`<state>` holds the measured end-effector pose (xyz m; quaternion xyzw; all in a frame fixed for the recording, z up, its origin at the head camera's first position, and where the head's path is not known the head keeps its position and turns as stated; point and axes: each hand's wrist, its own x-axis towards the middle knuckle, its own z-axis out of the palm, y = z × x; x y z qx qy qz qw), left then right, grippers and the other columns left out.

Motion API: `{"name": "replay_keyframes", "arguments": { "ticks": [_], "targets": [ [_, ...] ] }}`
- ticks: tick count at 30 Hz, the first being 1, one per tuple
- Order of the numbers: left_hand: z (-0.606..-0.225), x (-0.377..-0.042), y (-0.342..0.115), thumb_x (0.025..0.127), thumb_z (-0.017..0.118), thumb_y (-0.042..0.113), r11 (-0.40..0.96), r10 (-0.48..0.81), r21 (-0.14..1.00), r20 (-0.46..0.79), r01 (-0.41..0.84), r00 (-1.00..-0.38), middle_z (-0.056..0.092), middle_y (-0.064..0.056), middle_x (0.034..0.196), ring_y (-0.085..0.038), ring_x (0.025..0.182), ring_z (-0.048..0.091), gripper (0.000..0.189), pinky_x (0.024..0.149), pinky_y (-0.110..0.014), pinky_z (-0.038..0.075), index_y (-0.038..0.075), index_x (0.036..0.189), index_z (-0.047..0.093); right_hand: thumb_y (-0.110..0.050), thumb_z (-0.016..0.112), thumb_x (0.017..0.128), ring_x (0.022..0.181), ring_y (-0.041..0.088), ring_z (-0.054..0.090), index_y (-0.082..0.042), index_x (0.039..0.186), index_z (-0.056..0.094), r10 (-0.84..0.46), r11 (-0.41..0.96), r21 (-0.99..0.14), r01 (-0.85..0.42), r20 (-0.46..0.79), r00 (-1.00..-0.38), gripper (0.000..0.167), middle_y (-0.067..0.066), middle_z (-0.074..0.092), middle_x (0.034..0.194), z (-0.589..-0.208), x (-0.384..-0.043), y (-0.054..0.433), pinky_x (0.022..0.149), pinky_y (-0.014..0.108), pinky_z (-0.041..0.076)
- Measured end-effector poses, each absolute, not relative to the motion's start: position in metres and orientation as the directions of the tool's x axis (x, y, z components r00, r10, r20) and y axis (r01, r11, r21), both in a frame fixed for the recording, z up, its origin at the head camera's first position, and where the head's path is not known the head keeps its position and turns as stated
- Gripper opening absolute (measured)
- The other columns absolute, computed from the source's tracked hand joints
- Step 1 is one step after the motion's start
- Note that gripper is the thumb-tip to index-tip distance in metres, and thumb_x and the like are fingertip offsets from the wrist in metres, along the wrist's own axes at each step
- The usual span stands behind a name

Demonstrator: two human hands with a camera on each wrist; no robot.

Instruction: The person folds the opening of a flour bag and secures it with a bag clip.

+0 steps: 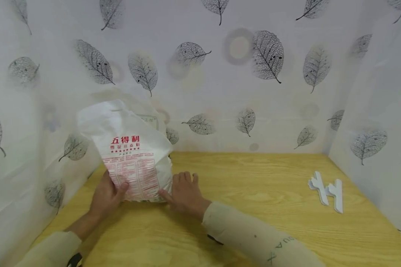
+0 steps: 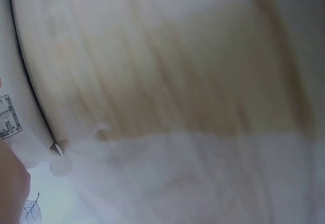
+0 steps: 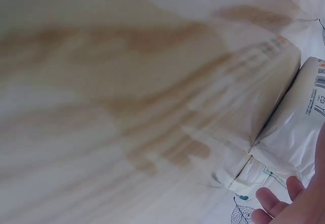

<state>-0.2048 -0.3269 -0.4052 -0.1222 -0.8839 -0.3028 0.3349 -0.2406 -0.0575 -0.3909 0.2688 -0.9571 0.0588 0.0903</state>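
A white flour bag [image 1: 128,155] with red print leans to the left on the wooden table, in the left part of the head view. My left hand [image 1: 106,196] grips its lower left side, thumb on the printed front and fingers hidden behind. At the lower right corner, my right hand [image 1: 187,193] touches the bag with its thumb, while the other fingers extend beside it. In the right wrist view, the fingers of the right hand [image 3: 284,203] look loose and spread. The left wrist view shows only a sliver of the left hand [image 2: 12,183] and the bag's edge.
Behind the bag, a pale surface with a green-framed label [image 1: 149,119] shows; I cannot tell whether it is a second bag. Two white bag clips [image 1: 326,192] lie on the table [image 1: 254,185] at the right. Leaf-patterned sheeting [image 1: 194,85] encloses the back and sides.
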Motion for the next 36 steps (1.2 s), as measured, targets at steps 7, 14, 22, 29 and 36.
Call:
{"name": "replay_keyframes", "arguments": {
  "ticks": [7,14,22,29,36],
  "targets": [
    [-0.402,-0.209,-0.315,0.093,0.062,0.022,0.785,0.024,0.445,0.674,0.431,-0.739,0.056,-0.025,0.121,-0.041,0.109,0.058,0.066,0.088,-0.058,0.044,-0.005,0.146,0.034,-0.07,0.024,0.099,0.117,0.029,0.047,-0.004,0.121,0.052,-0.502,0.849,-0.059,-0.525,0.217,-0.837,0.075,0.013,0.056,0.121,-0.388,-0.242,-0.046,0.107,0.055,0.03],
    [-0.404,-0.205,-0.308,0.092,0.063,0.023,0.794,-0.003,0.454,0.668,0.405,-0.744,0.055,-0.027,0.123,-0.044,0.112,0.057,0.065,0.089,-0.059,0.043,-0.008,0.143,0.035,-0.069,0.029,0.099,0.115,0.028,0.048,-0.004,0.119,0.052,-0.503,0.844,-0.08,-0.53,0.224,-0.835,0.072,0.012,0.057,0.118,-0.39,-0.24,-0.041,0.106,0.055,0.03],
    [-0.408,-0.204,-0.3,0.092,0.063,0.023,0.794,0.002,0.45,0.671,0.409,-0.742,0.054,-0.031,0.126,-0.049,0.111,0.057,0.07,0.087,-0.065,0.046,-0.007,0.148,0.031,-0.069,0.027,0.099,0.113,0.027,0.048,-0.004,0.118,0.053,-0.507,0.842,-0.067,-0.535,0.238,-0.828,0.073,0.011,0.057,0.116,-0.395,-0.239,-0.03,0.104,0.055,0.031],
    [-0.407,-0.206,-0.292,0.092,0.063,0.023,0.79,0.008,0.444,0.683,0.423,-0.73,0.055,-0.032,0.125,-0.05,0.109,0.059,0.072,0.083,-0.066,0.047,-0.006,0.148,0.03,-0.069,0.027,0.099,0.113,0.026,0.049,-0.005,0.115,0.053,-0.506,0.844,-0.042,-0.534,0.264,-0.821,0.071,0.01,0.057,0.114,-0.394,-0.239,-0.022,0.104,0.052,0.031],
    [-0.41,-0.211,-0.286,0.092,0.064,0.025,0.789,0.016,0.439,0.685,0.43,-0.728,0.058,-0.029,0.121,-0.047,0.103,0.062,0.073,0.079,-0.064,0.05,-0.006,0.148,0.03,-0.069,0.027,0.099,0.114,0.027,0.049,-0.005,0.117,0.053,-0.495,0.851,-0.044,-0.523,0.268,-0.827,0.071,0.011,0.057,0.116,-0.395,-0.241,-0.013,0.104,0.053,0.032]
  ]
}}
